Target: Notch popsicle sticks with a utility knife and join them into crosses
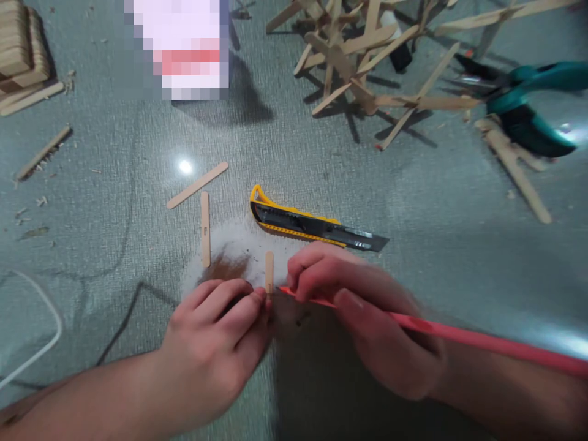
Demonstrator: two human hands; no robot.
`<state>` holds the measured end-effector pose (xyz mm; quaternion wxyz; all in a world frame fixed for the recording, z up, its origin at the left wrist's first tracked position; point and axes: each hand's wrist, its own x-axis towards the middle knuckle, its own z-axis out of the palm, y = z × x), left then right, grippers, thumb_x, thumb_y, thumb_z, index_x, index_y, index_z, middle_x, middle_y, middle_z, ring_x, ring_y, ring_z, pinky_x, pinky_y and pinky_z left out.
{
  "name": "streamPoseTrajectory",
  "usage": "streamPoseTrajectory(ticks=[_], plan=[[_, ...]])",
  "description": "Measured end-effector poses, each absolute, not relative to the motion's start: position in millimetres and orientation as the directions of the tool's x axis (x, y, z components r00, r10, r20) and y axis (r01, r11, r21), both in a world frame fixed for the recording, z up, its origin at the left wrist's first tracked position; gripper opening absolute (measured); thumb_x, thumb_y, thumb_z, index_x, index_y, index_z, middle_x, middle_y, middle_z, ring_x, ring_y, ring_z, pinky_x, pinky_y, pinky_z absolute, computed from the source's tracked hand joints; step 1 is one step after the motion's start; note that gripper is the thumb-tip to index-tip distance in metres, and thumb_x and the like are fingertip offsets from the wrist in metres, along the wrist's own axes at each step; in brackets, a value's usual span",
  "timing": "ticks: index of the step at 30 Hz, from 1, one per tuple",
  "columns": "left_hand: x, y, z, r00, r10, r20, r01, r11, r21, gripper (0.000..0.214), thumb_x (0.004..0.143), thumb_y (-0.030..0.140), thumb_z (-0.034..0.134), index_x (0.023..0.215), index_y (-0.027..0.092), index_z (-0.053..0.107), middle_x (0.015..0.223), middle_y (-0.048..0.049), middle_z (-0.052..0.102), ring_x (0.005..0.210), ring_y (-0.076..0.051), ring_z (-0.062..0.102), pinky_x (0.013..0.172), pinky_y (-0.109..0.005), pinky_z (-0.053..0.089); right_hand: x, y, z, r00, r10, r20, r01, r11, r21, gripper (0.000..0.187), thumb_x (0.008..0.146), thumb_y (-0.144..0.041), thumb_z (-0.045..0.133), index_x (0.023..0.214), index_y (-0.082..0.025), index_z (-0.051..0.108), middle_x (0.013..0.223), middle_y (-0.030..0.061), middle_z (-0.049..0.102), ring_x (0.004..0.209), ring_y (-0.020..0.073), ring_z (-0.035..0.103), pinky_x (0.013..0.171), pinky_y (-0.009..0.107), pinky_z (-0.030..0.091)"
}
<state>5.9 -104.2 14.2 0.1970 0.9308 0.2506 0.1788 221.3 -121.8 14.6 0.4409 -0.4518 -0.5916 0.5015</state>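
Observation:
My left hand [220, 343] pinches the lower end of a wooden craft stick [269, 269], which stands lengthwise away from me and bears a small dark pencil mark. A long red pencil [441, 329] is gripped in my right hand [367, 312], its tip close to the mark on the stick; whether it touches I cannot tell. Just beyond both hands lies a yellow and black utility knife [303, 222] with its blade out to the right. A second craft stick [205, 239] with a pencil mark rests left of it, and a plain craft stick [197, 185] lies slanted above that one.
Crossed craft sticks form a structure [353, 67] at the back right, beside teal-handled pliers [519, 92]. Stacked sticks [22, 49] sit at the far left. A shaved stick [43, 153], wood scraps and a white cable [57, 318] are on the left. A pixelated object [188, 43] is at the top.

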Motion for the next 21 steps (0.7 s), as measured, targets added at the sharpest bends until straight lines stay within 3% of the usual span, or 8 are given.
streamPoseTrajectory(ticks=[3, 6, 13, 21], plan=[[6, -103, 15, 0.812, 0.532, 0.239, 0.396, -0.804, 0.443, 0.013, 0.093, 0.011, 0.063, 0.102, 0.008, 0.073, 0.105, -0.0104, 0.074, 0.097, -0.028, 0.067, 0.076, -0.042, 0.059, 221, -121, 13, -0.243, 0.968, 0.060, 0.193, 0.109, -0.975, 0.012, 0.089, -0.014, 0.052, 0.081, -0.020, 0.058, 0.080, 0.0020, 0.062, 0.067, 0.0125, 0.058, 0.060, 0.026, 0.049], [6, -102, 17, 0.821, 0.526, 0.222, 0.398, -0.806, 0.438, 0.015, 0.094, 0.010, 0.061, 0.102, 0.007, 0.073, 0.105, -0.0105, 0.075, 0.097, -0.027, 0.067, 0.076, -0.042, 0.059, 219, -124, 11, -0.215, 0.973, 0.079, 0.298, 0.142, -0.944, 0.016, 0.079, -0.006, 0.059, 0.077, -0.021, 0.055, 0.076, -0.0015, 0.062, 0.063, 0.0095, 0.056, 0.059, 0.022, 0.047], [4, -104, 17, 0.821, 0.524, 0.226, 0.394, -0.807, 0.440, 0.018, 0.096, 0.012, 0.059, 0.105, 0.007, 0.073, 0.105, -0.0104, 0.075, 0.098, -0.027, 0.067, 0.078, -0.042, 0.059, 214, -129, 4, -0.201, 0.971, 0.128, 0.375, 0.197, -0.906, 0.022, 0.073, -0.003, 0.061, 0.072, -0.021, 0.048, 0.077, -0.0032, 0.062, 0.064, 0.0070, 0.057, 0.057, 0.017, 0.045], [4, -104, 17, 0.825, 0.523, 0.213, 0.394, -0.803, 0.447, 0.018, 0.095, 0.011, 0.059, 0.104, 0.007, 0.074, 0.105, -0.0108, 0.075, 0.099, -0.027, 0.067, 0.078, -0.042, 0.058, 214, -129, 5, -0.216, 0.968, 0.126, 0.379, 0.202, -0.903, 0.023, 0.078, -0.003, 0.059, 0.071, -0.022, 0.047, 0.076, -0.0027, 0.063, 0.063, 0.0082, 0.058, 0.056, 0.018, 0.046]])
